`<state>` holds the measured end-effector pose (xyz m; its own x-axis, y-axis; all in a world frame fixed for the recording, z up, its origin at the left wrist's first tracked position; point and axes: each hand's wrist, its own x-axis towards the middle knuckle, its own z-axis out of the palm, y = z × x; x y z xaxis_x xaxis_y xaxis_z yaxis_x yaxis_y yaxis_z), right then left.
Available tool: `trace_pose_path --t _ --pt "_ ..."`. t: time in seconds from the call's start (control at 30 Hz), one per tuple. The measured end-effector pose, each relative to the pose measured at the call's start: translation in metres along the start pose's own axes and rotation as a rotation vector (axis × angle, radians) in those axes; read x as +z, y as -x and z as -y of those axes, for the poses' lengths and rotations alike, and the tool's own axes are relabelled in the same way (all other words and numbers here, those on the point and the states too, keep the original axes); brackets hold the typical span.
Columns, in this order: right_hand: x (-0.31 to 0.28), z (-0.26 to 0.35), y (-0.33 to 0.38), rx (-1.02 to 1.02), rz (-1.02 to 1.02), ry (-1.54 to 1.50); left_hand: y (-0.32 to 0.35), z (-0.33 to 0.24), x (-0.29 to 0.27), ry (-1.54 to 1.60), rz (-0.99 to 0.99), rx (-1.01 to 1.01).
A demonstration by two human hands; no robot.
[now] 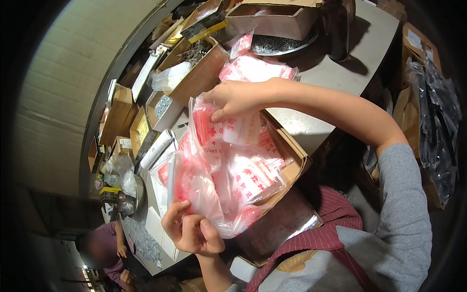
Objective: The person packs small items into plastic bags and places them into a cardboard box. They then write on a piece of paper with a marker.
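Nearest us, our left hand (192,233) pinches the lower edge of a clear red-printed bag (214,190); our right hand (233,100) grips its top, fingers closed, above the cardboard box (296,155) of bags on the desk (335,53).

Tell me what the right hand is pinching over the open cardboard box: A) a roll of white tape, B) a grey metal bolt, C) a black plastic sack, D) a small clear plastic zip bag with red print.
D: the right hand pinches the top edge of a small clear plastic zip bag with red print, above the open cardboard box heaped with similar bags.
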<state>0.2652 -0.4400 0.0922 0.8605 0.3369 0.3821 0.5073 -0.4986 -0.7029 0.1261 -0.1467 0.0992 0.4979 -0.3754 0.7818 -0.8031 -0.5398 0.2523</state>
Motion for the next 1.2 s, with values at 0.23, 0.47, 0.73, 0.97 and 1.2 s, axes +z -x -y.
trace_pose_path --t 0.23,0.47,0.73,0.97,1.2 --pt "-0.023 0.025 0.015 0.309 0.596 -0.569 0.001 -0.001 -0.001 0.022 0.021 -0.027" --pt "-0.004 0.041 0.012 0.107 0.705 0.238 0.001 -0.003 0.002 0.019 0.033 -0.013" --pt "0.028 0.031 0.004 0.096 0.775 0.539 0.000 -0.002 0.004 0.057 0.022 -0.026" --pt "0.042 0.029 0.002 0.264 0.821 0.675 -0.001 -0.001 0.002 0.063 0.031 0.005" --pt "0.036 0.028 0.023 -0.309 0.390 0.689 0.004 0.001 0.004 0.057 -0.009 -0.011"
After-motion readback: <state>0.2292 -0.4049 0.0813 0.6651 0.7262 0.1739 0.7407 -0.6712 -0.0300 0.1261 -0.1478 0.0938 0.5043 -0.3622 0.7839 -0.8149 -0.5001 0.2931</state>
